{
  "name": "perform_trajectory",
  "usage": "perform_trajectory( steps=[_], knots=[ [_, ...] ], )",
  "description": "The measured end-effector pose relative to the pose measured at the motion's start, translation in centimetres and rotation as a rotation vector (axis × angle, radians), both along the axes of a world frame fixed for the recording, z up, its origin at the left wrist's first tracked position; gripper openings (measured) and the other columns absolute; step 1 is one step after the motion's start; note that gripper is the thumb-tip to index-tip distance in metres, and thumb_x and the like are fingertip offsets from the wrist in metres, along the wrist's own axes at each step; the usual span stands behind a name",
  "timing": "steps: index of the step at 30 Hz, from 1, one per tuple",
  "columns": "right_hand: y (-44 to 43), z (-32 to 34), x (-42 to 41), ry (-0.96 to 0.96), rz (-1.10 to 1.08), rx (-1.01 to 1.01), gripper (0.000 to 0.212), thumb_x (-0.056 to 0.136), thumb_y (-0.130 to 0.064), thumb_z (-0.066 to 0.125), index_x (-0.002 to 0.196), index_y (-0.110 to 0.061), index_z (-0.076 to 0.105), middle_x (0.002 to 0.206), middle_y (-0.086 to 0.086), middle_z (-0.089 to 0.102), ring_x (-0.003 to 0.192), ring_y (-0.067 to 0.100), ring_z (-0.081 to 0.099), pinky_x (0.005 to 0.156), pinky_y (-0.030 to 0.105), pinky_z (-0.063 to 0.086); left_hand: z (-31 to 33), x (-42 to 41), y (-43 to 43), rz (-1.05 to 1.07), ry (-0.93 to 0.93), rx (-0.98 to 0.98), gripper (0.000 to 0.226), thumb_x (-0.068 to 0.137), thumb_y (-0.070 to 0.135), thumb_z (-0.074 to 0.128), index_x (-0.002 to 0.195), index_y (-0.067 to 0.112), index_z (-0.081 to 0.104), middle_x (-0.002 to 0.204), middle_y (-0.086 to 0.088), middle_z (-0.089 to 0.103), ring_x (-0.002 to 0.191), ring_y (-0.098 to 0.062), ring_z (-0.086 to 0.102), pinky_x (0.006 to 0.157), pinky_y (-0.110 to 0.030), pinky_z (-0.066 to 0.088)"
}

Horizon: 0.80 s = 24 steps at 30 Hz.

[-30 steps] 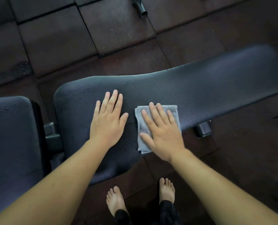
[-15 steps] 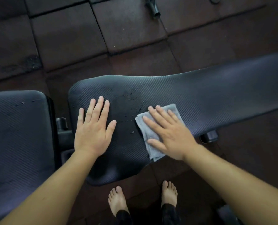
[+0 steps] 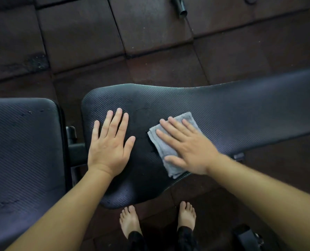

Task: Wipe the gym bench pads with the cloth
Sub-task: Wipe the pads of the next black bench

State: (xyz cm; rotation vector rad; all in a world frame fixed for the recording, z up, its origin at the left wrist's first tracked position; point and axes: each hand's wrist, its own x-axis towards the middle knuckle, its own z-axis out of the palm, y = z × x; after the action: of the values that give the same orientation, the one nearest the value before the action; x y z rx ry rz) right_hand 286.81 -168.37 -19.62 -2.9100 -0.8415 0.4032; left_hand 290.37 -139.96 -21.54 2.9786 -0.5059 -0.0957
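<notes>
Head view: your right hand (image 3: pixel 192 149) presses flat, fingers straight and slightly spread, on the grey cloth (image 3: pixel 160 147), which lies near the broad end of the back pad (image 3: pixel 241 113).

— Which way does that pad run?

— Left to right before you. Its rounded wide end is toward the seat pad (image 3: pixel 20 151), and its narrower end is cut off by the right edge. The folded cloth sits askew, one corner at the pad's near edge.

— And your left hand (image 3: pixel 109 151)?

— Palm down on bare pad beside the cloth, fingers straight, holding nothing.

— Anything hidden?

— Your right palm covers much of the cloth, so its long side cannot be judged. The seat pad is cropped at the left.
</notes>
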Motion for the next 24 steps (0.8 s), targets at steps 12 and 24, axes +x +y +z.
perform_trajectory(
  steps=[12,24],
  knots=[
    [2.1,-0.2,-0.3,-0.061,-0.130,0.005,0.078,0.103,-0.061,0.032,0.165,-0.019,0.012,0.173,0.010,0.000,0.159,0.029,-0.004,0.127,0.055,0.010,-0.1,0.0,0.1,-0.009,0.036,0.020,0.070,0.105,0.054,0.025,0.166,0.019,0.018,0.174,0.002,0.009,0.161,-0.022,0.007,0.128,-0.054,0.008],
    [2.8,-0.1,5.2,-0.068,-0.345,0.011,0.077,0.100,-0.063,0.026,0.165,-0.023,0.013,0.173,0.006,0.003,0.159,0.026,-0.002,0.127,0.052,0.009,0.4,0.2,0.2,-0.013,0.088,0.021,0.071,0.105,0.058,0.020,0.167,0.022,0.012,0.175,0.003,0.005,0.161,-0.021,0.001,0.129,-0.050,0.003]
  ],
)
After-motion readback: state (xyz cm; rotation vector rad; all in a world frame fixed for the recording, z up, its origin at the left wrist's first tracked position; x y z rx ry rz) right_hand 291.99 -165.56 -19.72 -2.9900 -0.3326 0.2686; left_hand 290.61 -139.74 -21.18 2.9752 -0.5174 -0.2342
